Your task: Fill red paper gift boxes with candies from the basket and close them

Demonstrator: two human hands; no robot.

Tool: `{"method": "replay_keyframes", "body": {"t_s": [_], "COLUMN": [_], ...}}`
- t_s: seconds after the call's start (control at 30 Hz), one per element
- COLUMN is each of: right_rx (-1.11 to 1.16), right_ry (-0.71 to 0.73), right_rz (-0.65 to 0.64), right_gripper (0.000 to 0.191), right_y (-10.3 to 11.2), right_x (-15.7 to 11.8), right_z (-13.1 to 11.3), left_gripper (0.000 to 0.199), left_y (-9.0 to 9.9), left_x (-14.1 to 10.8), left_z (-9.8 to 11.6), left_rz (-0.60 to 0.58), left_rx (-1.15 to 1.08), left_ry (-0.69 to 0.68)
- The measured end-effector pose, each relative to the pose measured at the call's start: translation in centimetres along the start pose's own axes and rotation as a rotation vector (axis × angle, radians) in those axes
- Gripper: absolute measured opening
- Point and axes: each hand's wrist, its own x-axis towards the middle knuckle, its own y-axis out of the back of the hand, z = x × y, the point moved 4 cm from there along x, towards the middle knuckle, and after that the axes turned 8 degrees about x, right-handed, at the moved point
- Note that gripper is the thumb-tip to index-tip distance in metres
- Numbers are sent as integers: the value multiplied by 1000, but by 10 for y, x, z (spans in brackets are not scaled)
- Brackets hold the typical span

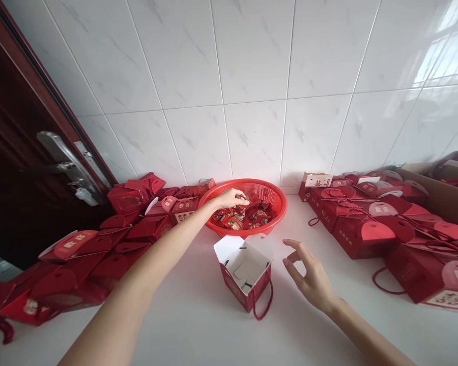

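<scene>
My left hand [232, 197] reaches over the left side of a red plastic basket [281, 206], its fingers curled close together above the candies. Whether a candy sits between the fingertips is hidden. Wrapped candies [256, 216] in red and gold lie in the basket. In front of it stands a red gift box [236, 291] with its top flaps spread, its white inside bare, and a red cord handle hanging at its right side. To the right of that box, my right hand [309, 277] hovers with thumb and forefinger apart, holding nothing.
Closed red gift boxes [148, 229] crowd the left side of the white table [191, 325]. More gift boxes [366, 231] fill the right side, beside a cardboard carton [435, 195]. A tiled wall [252, 137] runs behind; a dark door [19, 127] is at left.
</scene>
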Motion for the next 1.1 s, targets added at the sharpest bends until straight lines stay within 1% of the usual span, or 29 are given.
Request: {"method": "replay_keyframes", "body": {"t_s": [0.07,0.17,0.3,0.4,0.47,0.53,0.6,0.67,0.7,0.73,0.8,0.87,0.9,0.93,1.0,1.07,1.1], "right_rx": [4,16,51,105,184,295,404,474,504,553,683,786,822,855,910,948,959], "right_ry": [-6,-16,-50,-134,-216,-259,-227,-226,-235,-234,-226,-229,-236,-249,-284,-316,-324], "right_rz": [-3,-3,10,25,61,129,197,205,181,113,-72,-199,-212,-178,-31,112,153], "right_gripper": [28,28,28,28,29,32,35,45,50,52,44,39,38,37,37,35,34], "right_y": [0,-1,0,1,4,9,15,18,18,15,7,0,-3,-4,-5,-9,-12], "right_x": [0,1,-1,-1,7,24,50,81,96,110,130,141,145,147,151,153,154], "right_z": [0,1,3,8,13,15,11,5,2,-2,-11,-15,-15,-13,-4,4,7], "left_gripper": [36,46,46,45,44,42,42,42,43,43,46,49,51,52,49,38,35], "left_y": [-3,-5,-6,-7,-8,-8,-10,-12,-12,-13,-12,-7,-3,1,8,9,6], "left_x": [1,1,-2,-5,-9,-14,-19,-23,-25,-26,-27,-27,-27,-27,-27,-27,-28], "left_z": [1,3,10,18,27,38,52,66,72,77,81,75,68,60,39,14,2], "left_rz": [12,63,116,123,114,82,40,15,6,-2,1,26,41,50,31,-34,-80], "left_rx": [-40,-111,-221,-309,-361,-402,-431,-446,-448,-444,-406,-337,-297,-252,-145,12,95], "left_ry": [-21,-48,-89,-128,-156,-190,-235,-284,-315,-349,-385,-359,-322,-277,-178,-47,23]}}
